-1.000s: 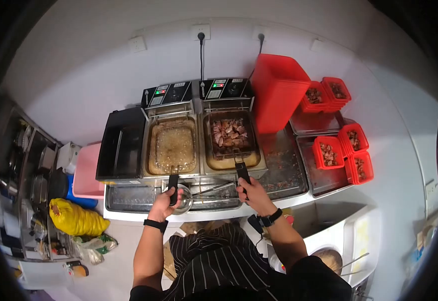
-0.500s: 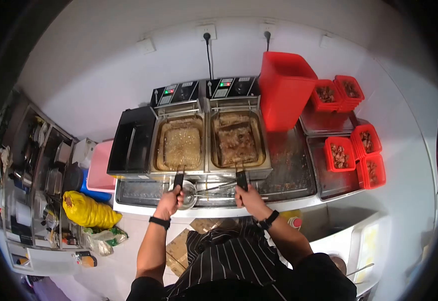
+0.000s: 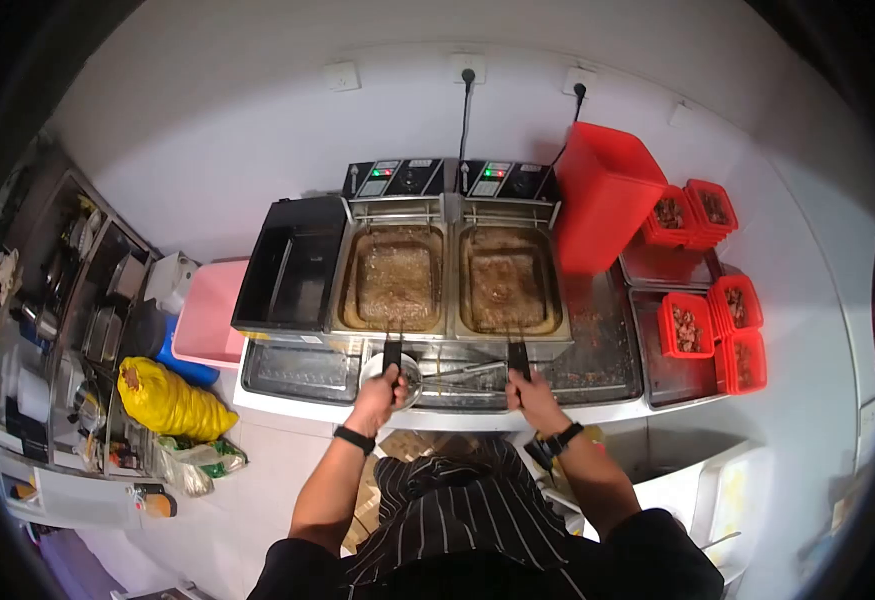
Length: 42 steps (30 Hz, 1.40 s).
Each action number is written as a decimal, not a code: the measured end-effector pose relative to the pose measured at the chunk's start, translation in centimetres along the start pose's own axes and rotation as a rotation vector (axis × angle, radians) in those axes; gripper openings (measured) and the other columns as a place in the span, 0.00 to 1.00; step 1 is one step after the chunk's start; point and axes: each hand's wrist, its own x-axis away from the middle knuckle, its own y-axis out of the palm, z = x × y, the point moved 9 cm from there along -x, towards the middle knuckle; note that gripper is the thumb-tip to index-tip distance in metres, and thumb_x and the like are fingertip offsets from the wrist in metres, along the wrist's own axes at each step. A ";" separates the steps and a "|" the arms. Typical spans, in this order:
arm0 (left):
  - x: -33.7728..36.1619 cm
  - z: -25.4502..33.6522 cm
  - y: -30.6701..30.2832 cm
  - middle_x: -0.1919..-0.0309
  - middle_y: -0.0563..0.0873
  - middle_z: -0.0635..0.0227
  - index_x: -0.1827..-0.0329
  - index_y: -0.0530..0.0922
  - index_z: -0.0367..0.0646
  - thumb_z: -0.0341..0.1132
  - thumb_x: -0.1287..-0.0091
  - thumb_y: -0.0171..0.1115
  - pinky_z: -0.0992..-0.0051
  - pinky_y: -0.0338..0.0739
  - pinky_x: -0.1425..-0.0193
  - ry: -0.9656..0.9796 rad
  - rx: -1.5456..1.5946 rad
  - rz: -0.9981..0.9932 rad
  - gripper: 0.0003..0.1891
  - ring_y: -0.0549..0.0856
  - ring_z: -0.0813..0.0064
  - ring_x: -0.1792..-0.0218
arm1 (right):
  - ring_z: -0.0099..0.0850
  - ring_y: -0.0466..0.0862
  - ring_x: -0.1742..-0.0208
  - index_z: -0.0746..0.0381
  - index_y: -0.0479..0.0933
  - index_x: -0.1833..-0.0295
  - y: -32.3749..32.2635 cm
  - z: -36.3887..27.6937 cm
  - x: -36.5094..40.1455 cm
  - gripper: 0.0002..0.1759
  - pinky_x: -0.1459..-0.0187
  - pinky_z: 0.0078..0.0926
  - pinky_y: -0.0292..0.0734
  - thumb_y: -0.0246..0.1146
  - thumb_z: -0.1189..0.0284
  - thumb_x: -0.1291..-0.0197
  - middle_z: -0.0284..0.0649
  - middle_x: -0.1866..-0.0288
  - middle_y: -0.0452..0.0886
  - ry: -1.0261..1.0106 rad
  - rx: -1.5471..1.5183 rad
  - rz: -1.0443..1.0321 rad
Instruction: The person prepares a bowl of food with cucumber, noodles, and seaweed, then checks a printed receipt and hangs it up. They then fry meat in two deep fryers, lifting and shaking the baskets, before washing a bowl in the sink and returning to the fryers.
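Observation:
My left hand (image 3: 378,397) is closed around the black handle (image 3: 392,354) of the left fryer basket (image 3: 394,285). That basket sits in the left well, in brown, bubbling oil. My right hand (image 3: 534,397) grips the black handle (image 3: 519,357) of the right fryer basket (image 3: 502,290), which sits in the right well with browned food under foamy oil. Both wells belong to a double electric fryer (image 3: 451,320) with lit control panels. Below the left handle a round metal bowl or strainer (image 3: 409,400) rests on the counter tray, partly behind my left hand. Long metal tongs (image 3: 467,371) lie between the handles.
Right of the fryer stands a tall red bin (image 3: 605,215). Beyond it, several red containers (image 3: 687,325) hold pieces of food on metal trays. A black open compartment (image 3: 292,270) adjoins the fryer's left side. A yellow sack (image 3: 177,400) lies on the floor at left.
The camera view has shifted, so the fryer appears farther right. Both hands keep hold of the basket handles. Food in the right basket now shows less above the oil.

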 end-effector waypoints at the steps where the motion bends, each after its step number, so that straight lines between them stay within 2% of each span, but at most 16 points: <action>1: 0.9 0.0 0.2 0.80 0.72 0.74 0.69 0.71 0.40 0.39 0.27 0.49 0.81 0.61 0.81 0.004 -0.001 0.009 0.13 0.68 0.83 0.82 | 0.22 0.69 0.82 0.57 0.67 0.65 0.4 0.2 0.7 0.08 0.80 0.22 0.65 0.57 0.68 0.34 0.31 0.77 0.71 0.009 -0.002 0.033; 5: -1.9 0.3 -1.5 0.79 0.72 0.73 0.70 0.70 0.40 0.40 0.27 0.49 0.81 0.62 0.80 0.066 -0.016 -0.048 0.15 0.68 0.82 0.82 | 0.22 0.69 0.82 0.57 0.65 0.63 -0.6 0.5 -0.6 0.07 0.81 0.22 0.65 0.56 0.69 0.34 0.31 0.78 0.71 -0.035 -0.037 -0.012; 7: -1.4 -0.8 -0.6 0.80 0.72 0.74 0.70 0.70 0.40 0.40 0.27 0.49 0.81 0.63 0.80 -0.027 0.081 -0.084 0.15 0.68 0.81 0.82 | 0.22 0.69 0.82 0.57 0.66 0.62 0.4 0.1 0.0 0.06 0.81 0.22 0.65 0.56 0.69 0.34 0.31 0.79 0.70 -0.052 -0.040 0.008; 9: -0.2 -0.5 -0.1 0.80 0.72 0.73 0.69 0.70 0.40 0.40 0.27 0.49 0.81 0.63 0.81 0.003 0.063 -0.070 0.14 0.68 0.81 0.82 | 0.21 0.68 0.82 0.57 0.67 0.66 1.7 0.8 2.0 0.08 0.80 0.20 0.64 0.56 0.69 0.34 0.31 0.79 0.70 0.010 -0.018 0.007; 11: -3.2 -1.0 -1.8 0.79 0.73 0.73 0.68 0.71 0.41 0.39 0.27 0.49 0.83 0.62 0.82 -0.007 0.037 -0.131 0.13 0.69 0.82 0.82 | 0.21 0.67 0.82 0.57 0.67 0.66 0.6 1.0 1.6 0.08 0.79 0.19 0.62 0.56 0.69 0.34 0.30 0.78 0.70 0.041 -0.018 0.067; 13: -3.7 0.4 -1.9 0.79 0.73 0.73 0.69 0.71 0.41 0.39 0.27 0.49 0.84 0.63 0.81 -0.004 -0.023 -0.141 0.13 0.69 0.83 0.82 | 0.21 0.66 0.82 0.58 0.67 0.62 0.1 0.0 -0.6 0.06 0.79 0.20 0.62 0.56 0.70 0.34 0.30 0.78 0.70 -0.033 -0.056 -0.009; 19: -1.3 0.5 -1.2 0.80 0.72 0.73 0.71 0.70 0.42 0.40 0.27 0.48 0.79 0.62 0.80 -0.001 -0.103 -0.066 0.15 0.68 0.81 0.82 | 0.21 0.66 0.82 0.58 0.66 0.65 0.7 1.1 0.7 0.10 0.79 0.21 0.62 0.58 0.67 0.35 0.30 0.78 0.70 0.017 -0.064 0.112; 21: -2.6 0.7 -1.2 0.80 0.72 0.72 0.71 0.70 0.41 0.39 0.27 0.48 0.80 0.62 0.81 0.000 -0.004 -0.093 0.15 0.68 0.81 0.82 | 0.22 0.67 0.82 0.58 0.64 0.62 0.9 -0.2 -0.4 0.09 0.80 0.22 0.62 0.58 0.68 0.35 0.31 0.78 0.70 -0.045 -0.088 0.007; 22: -2.5 0.4 -1.2 0.80 0.72 0.72 0.72 0.70 0.41 0.40 0.27 0.49 0.80 0.62 0.82 -0.023 0.020 -0.072 0.15 0.68 0.81 0.83 | 0.23 0.69 0.82 0.59 0.65 0.67 1.0 -0.3 -0.2 0.09 0.80 0.22 0.64 0.57 0.70 0.35 0.32 0.79 0.70 -0.052 -0.088 0.049; 25: -1.1 0.0 -0.8 0.80 0.73 0.73 0.72 0.70 0.41 0.41 0.28 0.50 0.80 0.62 0.82 0.007 -0.015 -0.064 0.15 0.68 0.82 0.83 | 0.23 0.69 0.82 0.59 0.65 0.69 2.3 0.5 1.3 0.11 0.80 0.22 0.65 0.56 0.69 0.34 0.33 0.79 0.70 -0.062 0.033 0.051; 27: -2.7 0.7 -2.2 0.79 0.73 0.73 0.72 0.70 0.41 0.41 0.28 0.49 0.80 0.63 0.82 0.061 -0.065 -0.017 0.15 0.68 0.81 0.82 | 0.23 0.69 0.83 0.59 0.65 0.66 0.1 1.3 -0.3 0.11 0.81 0.23 0.65 0.58 0.68 0.35 0.33 0.80 0.70 -0.018 -0.014 0.048; 31: -2.3 -0.9 -0.9 0.79 0.72 0.73 0.71 0.71 0.41 0.41 0.27 0.47 0.80 0.63 0.81 -0.029 0.003 -0.143 0.15 0.68 0.81 0.83 | 0.21 0.68 0.83 0.57 0.66 0.68 2.2 0.5 0.9 0.10 0.81 0.21 0.63 0.58 0.67 0.36 0.31 0.79 0.71 -0.069 0.104 0.088; 36: -3.2 0.1 -2.2 0.82 0.71 0.74 0.75 0.70 0.44 0.41 0.27 0.47 0.80 0.63 0.81 -0.003 -0.089 -0.106 0.17 0.68 0.81 0.83 | 0.22 0.68 0.83 0.58 0.66 0.68 0.8 -0.5 -0.7 0.10 0.80 0.23 0.64 0.57 0.69 0.35 0.31 0.80 0.70 -0.051 -0.074 0.039; 39: -0.3 -0.2 -0.1 0.83 0.71 0.74 0.75 0.70 0.45 0.43 0.27 0.47 0.81 0.62 0.82 -0.032 -0.062 -0.115 0.18 0.68 0.82 0.83 | 0.21 0.67 0.83 0.58 0.66 0.68 2.5 0.3 0.4 0.10 0.81 0.22 0.62 0.57 0.69 0.36 0.31 0.80 0.69 -0.022 0.063 0.031; 40: -1.4 -0.1 -1.0 0.82 0.71 0.74 0.74 0.70 0.44 0.43 0.27 0.48 0.81 0.62 0.82 -0.018 -0.053 -0.090 0.17 0.69 0.82 0.83 | 0.22 0.67 0.84 0.58 0.66 0.69 2.1 0.0 0.9 0.10 0.81 0.22 0.62 0.57 0.69 0.36 0.32 0.80 0.69 0.028 0.010 0.114; 42: -3.5 0.0 -2.3 0.80 0.72 0.73 0.73 0.70 0.44 0.42 0.27 0.48 0.80 0.63 0.81 -0.014 -0.069 -0.093 0.16 0.69 0.81 0.83 | 0.23 0.67 0.84 0.58 0.66 0.69 -0.1 0.1 -1.3 0.10 0.82 0.22 0.62 0.57 0.69 0.36 0.32 0.80 0.70 0.006 -0.012 0.068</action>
